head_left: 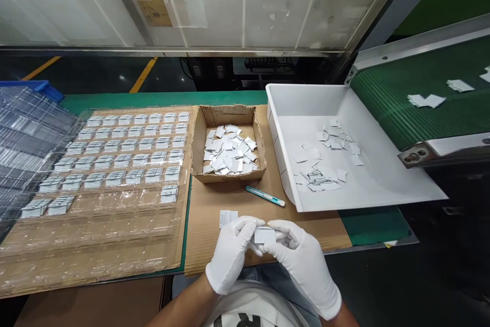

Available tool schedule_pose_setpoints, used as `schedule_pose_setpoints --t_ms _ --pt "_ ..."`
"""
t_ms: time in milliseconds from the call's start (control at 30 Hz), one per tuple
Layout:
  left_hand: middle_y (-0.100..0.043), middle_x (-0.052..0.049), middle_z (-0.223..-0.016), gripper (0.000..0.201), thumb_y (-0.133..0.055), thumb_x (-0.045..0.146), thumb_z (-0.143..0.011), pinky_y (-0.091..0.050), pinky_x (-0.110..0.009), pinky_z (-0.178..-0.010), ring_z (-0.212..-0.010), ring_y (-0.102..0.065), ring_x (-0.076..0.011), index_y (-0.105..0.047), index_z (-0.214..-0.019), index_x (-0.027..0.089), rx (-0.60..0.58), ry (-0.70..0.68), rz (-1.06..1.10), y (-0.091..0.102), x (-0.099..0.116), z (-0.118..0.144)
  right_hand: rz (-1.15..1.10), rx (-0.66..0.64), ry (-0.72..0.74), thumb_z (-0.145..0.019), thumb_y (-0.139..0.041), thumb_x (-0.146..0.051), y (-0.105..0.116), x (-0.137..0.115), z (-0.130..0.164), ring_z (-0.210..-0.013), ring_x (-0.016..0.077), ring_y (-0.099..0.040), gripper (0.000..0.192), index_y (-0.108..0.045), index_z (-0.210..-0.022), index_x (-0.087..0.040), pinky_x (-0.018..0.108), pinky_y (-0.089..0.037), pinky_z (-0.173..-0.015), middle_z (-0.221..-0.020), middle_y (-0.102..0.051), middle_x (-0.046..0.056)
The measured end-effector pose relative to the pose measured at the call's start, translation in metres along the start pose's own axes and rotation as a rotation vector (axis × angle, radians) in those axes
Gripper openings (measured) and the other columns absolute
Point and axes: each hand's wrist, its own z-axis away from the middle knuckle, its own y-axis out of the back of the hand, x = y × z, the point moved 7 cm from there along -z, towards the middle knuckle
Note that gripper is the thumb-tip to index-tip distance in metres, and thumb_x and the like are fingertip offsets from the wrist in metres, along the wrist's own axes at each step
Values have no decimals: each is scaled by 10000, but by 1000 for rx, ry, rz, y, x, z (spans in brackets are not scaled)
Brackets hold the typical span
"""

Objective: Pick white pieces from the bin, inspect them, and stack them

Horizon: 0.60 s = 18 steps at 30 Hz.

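Observation:
Both hands wear white gloves and meet over the front edge of the cardboard-covered bench. Between their fingertips is a small white rectangular piece, perhaps a stack of several. My left hand pinches its left side. My right hand grips the right side with thumb and forefinger. Just behind the left hand lies a short row of similar white pieces on the cardboard. A teal and white utility knife rests beyond the hands. Further back, an open cardboard box holds a loose heap of such pieces.
At left, a clear plastic tray has rows of stacked white pieces in its pockets. Stacked trays stand beyond it. A white bin at right holds scattered pieces, below the end of a green conveyor belt carrying more.

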Motion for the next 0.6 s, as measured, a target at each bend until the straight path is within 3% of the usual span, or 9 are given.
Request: schedule_pose_setpoints --t_ms 167,300,400,500,533,600 --pt "-681 -33 -570 433 -638 559 -754 -503 -267 -443 -439 -595 -159 -737 -788 139 20 -16 -78 1 0 -2 20 9 -23 -636 -751 -182 -3 5 -2 -777 223 -719 296 -719 -931 -181 303 -565 -723 -833 -780 39" --pt "-760 -69 -684 226 -718 392 -695 -573 -279 -556 -598 -690 -207 -765 -726 173 -3 -109 -295 2 16 3 204 -9 60 -627 -788 -198 5 -3 3 -769 217 -701 316 -735 -938 -191 292 -554 -700 -850 -770 35" --pt "-779 -71 -736 163 -749 349 -674 -594 -287 -613 -656 -712 -219 -772 -697 190 -9 -245 -407 5 52 2 299 -13 221 -620 -833 -271 27 -33 3 -738 204 -686 444 -725 -1046 -206 288 -553 -689 -872 -754 31" --pt "-785 -61 -788 245 -736 409 -704 -596 -291 -650 -697 -716 -218 -773 -788 182 93 -407 -450 15 103 -17 467 150 391 -865 -621 -358 61 -79 -18 -782 192 -678 264 -701 -1058 -197 284 -538 -714 -889 -740 47" --pt "-787 -57 -821 271 -723 427 -714 -593 -294 -696 -740 -718 -220 -769 -821 183 146 -485 -483 18 121 -26 638 217 390 -928 -529 -328 70 -93 -31 -867 194 -673 247 -697 -1044 -190 291 -523 -790 -949 -738 59" --pt "-788 -50 -865 308 -657 455 -764 -579 -305 -761 -790 -718 -224 -759 -885 191 261 -609 -614 25 150 -48 907 165 312 -979 -436 -260 76 -108 -66 -982 176 -649 269 -671 -1092 -190 283 -493 -873 -1076 -722 59"
